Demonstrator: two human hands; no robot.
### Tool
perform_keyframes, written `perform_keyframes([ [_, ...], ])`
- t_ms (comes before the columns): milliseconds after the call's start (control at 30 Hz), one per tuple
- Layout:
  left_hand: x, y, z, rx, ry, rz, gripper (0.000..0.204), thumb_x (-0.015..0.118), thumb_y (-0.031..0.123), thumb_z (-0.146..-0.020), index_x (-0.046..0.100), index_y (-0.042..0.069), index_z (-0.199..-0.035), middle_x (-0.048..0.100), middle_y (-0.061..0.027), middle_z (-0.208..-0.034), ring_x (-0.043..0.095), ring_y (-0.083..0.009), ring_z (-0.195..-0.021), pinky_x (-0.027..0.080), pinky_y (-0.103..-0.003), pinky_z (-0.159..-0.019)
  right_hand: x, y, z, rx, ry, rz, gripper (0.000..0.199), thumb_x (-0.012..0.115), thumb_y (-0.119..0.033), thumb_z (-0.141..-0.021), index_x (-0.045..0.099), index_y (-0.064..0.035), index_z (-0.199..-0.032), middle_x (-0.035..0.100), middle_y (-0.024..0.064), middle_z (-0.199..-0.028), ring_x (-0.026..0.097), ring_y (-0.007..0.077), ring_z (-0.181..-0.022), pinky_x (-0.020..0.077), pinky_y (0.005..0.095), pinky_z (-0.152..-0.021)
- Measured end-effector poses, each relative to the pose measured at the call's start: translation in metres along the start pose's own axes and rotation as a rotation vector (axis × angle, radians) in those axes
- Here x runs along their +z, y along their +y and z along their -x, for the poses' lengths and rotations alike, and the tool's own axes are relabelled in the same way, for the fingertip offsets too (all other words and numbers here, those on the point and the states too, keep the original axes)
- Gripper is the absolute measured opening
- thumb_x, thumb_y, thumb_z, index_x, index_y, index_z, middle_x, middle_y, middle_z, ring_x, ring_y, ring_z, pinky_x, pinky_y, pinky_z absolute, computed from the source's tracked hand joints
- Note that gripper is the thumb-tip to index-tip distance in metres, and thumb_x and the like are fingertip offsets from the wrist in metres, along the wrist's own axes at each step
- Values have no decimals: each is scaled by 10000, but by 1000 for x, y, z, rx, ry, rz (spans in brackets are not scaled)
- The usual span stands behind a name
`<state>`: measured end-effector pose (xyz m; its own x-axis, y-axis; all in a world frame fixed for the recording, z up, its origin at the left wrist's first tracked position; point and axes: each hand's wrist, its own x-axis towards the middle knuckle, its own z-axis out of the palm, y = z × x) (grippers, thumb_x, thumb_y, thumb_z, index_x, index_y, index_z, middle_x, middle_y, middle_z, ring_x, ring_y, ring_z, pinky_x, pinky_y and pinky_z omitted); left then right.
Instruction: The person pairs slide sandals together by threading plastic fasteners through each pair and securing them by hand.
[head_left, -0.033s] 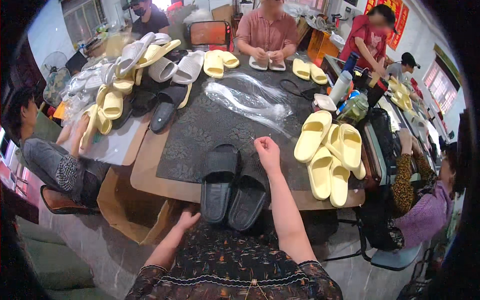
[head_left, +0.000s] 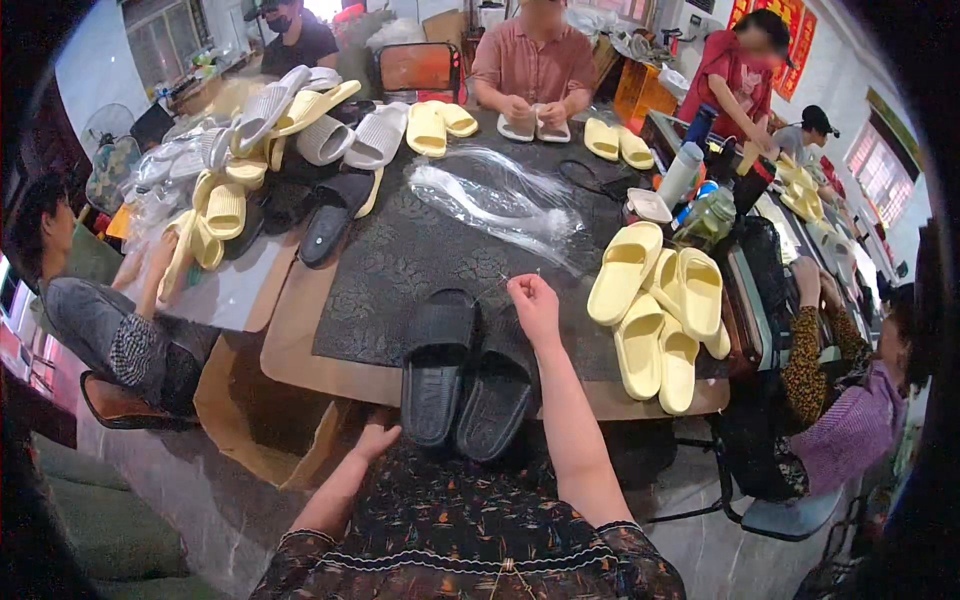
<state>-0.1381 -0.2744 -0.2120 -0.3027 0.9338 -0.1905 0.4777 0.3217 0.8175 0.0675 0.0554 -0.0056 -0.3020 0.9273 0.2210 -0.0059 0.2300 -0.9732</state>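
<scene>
At the centre of the frame, the right hand (head_left: 535, 303) pinches a thin pale strand (head_left: 503, 278) beside the toe ends of two black ribbed slippers (head_left: 433, 385), which overhang the near edge of the worktop (head_left: 375, 305) with its dark, flower-patterned cover. The left hand (head_left: 378, 438) is at lower left, near the slippers' heels. Clear, shiny plastic bags (head_left: 480, 195) lie at upper centre, pale-yellow open-toed slippers (head_left: 640, 345) cluster right of centre, and ridged grey slippers (head_left: 325, 138) sit at upper left.
</scene>
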Motion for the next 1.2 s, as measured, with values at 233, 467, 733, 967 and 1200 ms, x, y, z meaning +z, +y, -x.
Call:
perform_keyframes([
  [233, -15, 90, -4, -671, -155, 380, 661, 650, 212, -802, 381, 45, -1382, 456, -159, -1376, 468, -297, -1237, 367, -380, -1028, -4, 11, 1, -42, -2, 9, 132, 654, -145, -849, 624, -17, -850, 590, -28, -686, 493, 35, -614, 413, 211, -571],
  [467, -21, 80, 16, -242, -103, 112, 620, 622, 196, -835, 387, 48, -1390, 428, -157, -1402, 398, -294, -1297, 316, -358, -1064, -1, 9, -1, -48, -17, -75, 124, 647, -137, -856, 623, -16, -844, 564, -44, -664, 480, 24, -609, 402, 202, -559],
  [733, -4, 53, -12, -357, -268, 372, 586, 609, 207, -853, 405, 52, -1380, 485, -139, -1357, 417, -302, -1280, 322, -357, -1057, -4, 8, 0, -1, -4, -28, 129, 650, -139, -855, 624, -13, -839, 554, -52, -665, 468, 18, -609, 390, 192, -558],
  [967, 0, 12, -6, -467, -296, -94, 501, 563, 295, -875, 477, 45, -1301, 537, -156, -1288, 545, -282, -1136, 447, -370, -914, 3, -1, 3, -19, -17, -25, 125, 644, -140, -862, 621, -18, -844, 547, -57, -662, 460, 17, -612, 386, 192, -568],
  [1200, -18, 92, 4, -579, -189, 68, 550, 556, 319, -874, 458, 18, -1323, 529, -167, -1301, 520, -260, -1176, 414, -340, -956, -2, 9, 0, -42, 8, 11, 182, 660, -182, -847, 627, -5, -872, 588, -26, -686, 502, 41, -621, 418, 220, -569],
])
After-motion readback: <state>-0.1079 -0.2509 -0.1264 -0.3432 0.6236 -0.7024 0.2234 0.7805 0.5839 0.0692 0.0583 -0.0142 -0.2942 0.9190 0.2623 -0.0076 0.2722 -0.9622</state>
